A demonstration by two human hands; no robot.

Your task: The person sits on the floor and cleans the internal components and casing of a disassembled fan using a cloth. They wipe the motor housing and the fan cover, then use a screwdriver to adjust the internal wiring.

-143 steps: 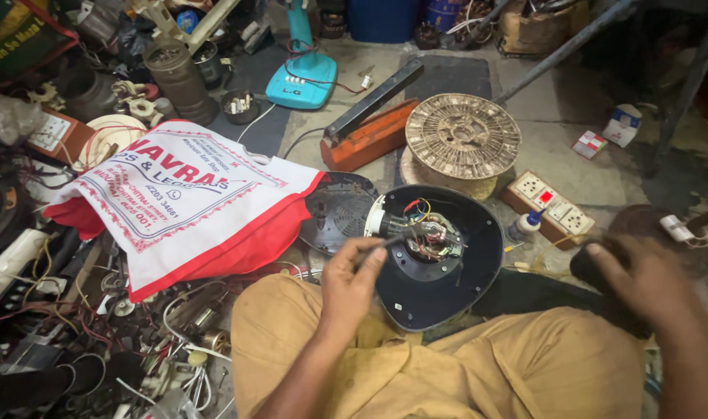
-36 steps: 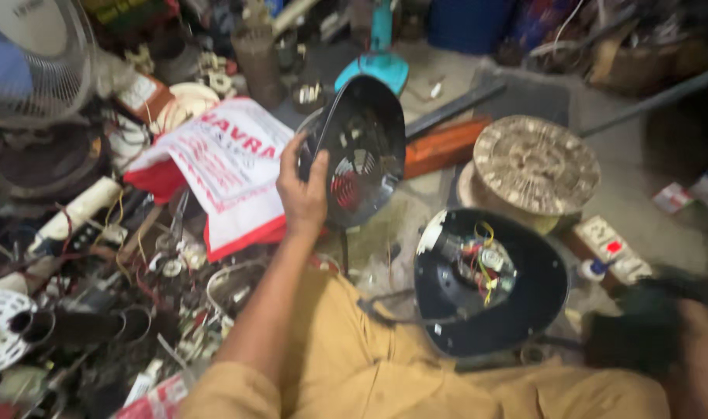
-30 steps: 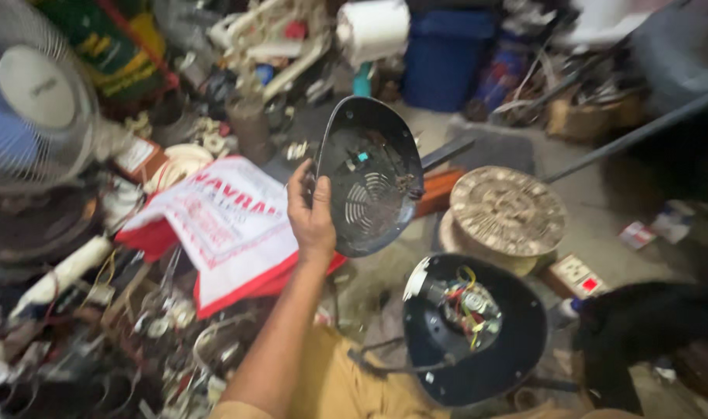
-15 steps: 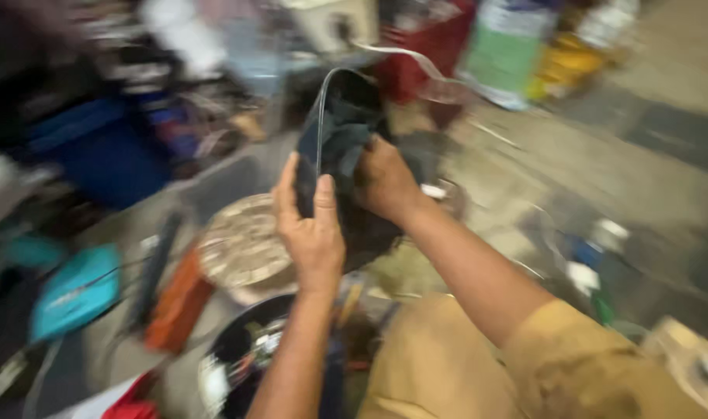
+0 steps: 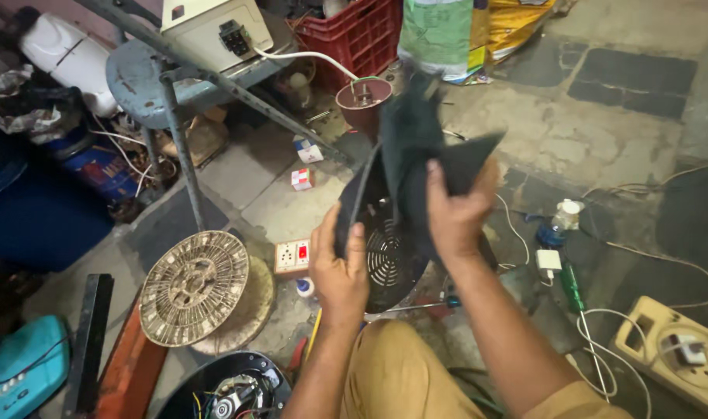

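Stone floor slabs, stained and strewn with repair clutter, fill my view, and nothing I am handling rests on them: the black vented cover [image 5: 386, 256] is held up in the air above my lap, over the tan trousers [image 5: 392, 372]. My left hand [image 5: 340, 273] grips the cover's left rim, thumb over the edge and fingers curled behind it, clamped firmly. My right hand [image 5: 452, 216] is closed on a dark cloth [image 5: 420, 147], pressing it against the upper right part of the cover, so the cloth lies between my palm and the plastic and drapes up past the rim. The cover stands nearly on edge, its long axis running from lower centre up toward the far left, with its slotted grille facing my right hand. That puts the right hand on the hollow inner face and the left on the rim opposite; both touch the cover, the left directly, the right through the cloth. On the floor to the left lies a round wound metal disc [image 5: 195, 287], with a small switch-and-socket box [image 5: 292, 256] just beside it. At the bottom edge of my view sits the open black base [image 5: 230, 392] with its coloured wiring exposed. To the right, a beige extension box [image 5: 664, 353] lies near the corner, white cables trailing from it, well apart from my hands.
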